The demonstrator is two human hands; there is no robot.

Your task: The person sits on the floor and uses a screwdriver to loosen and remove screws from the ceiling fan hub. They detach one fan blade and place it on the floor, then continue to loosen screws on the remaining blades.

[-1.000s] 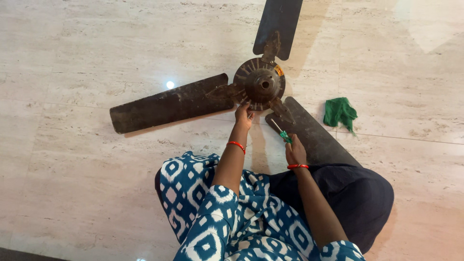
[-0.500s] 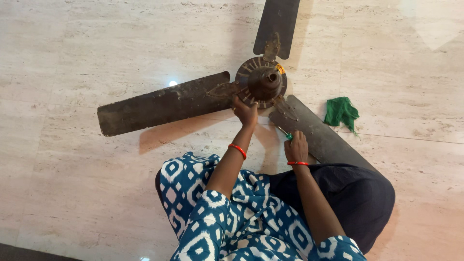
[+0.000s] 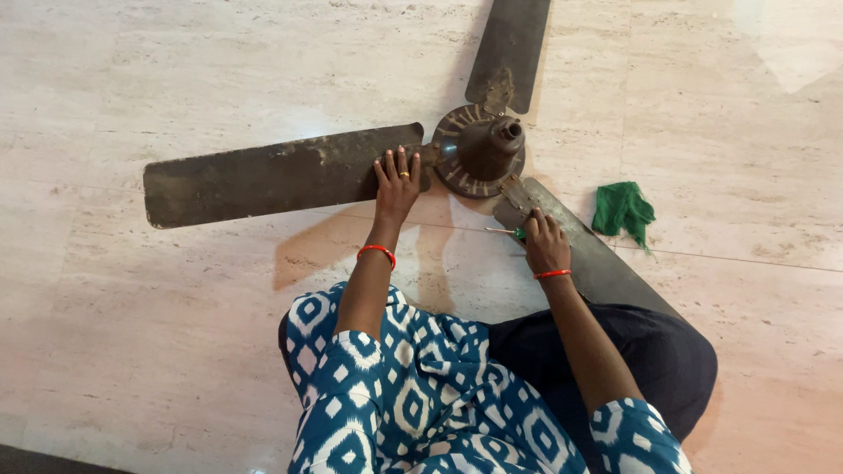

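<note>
1. Floor (image 3: 132,333): pale marble-look tiles. A person sits on it in a blue/white patterned top w/ dark trousers.
2. Ceiling fan (image 3: 479,149): lies on the floor in front of the person, old & rusty-brown, three blades spreading from a central motor hub. Hub sits upper-centre of view, stem opening pointing up/right.
3. Left blade (image 3: 263,180): longest in view, runs from hub toward the left, dirty & mottled. It casts a shadow on the tiles below it.
4. Left hand (image 3: 395,180): rests flat on the left blade's inner end, just beside the hub. Fingers spread & open, palm down, not gripping anything. Ring on one finger, red bangle at wrist.
5. Top blade (image 3: 509,48): goes up from the hub & out of frame at top edge.
6. Right hand (image 3: 544,246): on the third blade, fingers closed round a screwdriver (image 3: 507,232). Green handle mostly hidden in the fist; thin metal shaft pokes out to the left, roughly level. Red bangle on this wrist too.
7. Right blade (image 3: 606,263): runs from hub down to the right, far end goes under the person's knee/trousers.
8. Green cloth (image 3: 623,209): crumpled on the floor right of the right blade, near it, apart from both hands.
</note>
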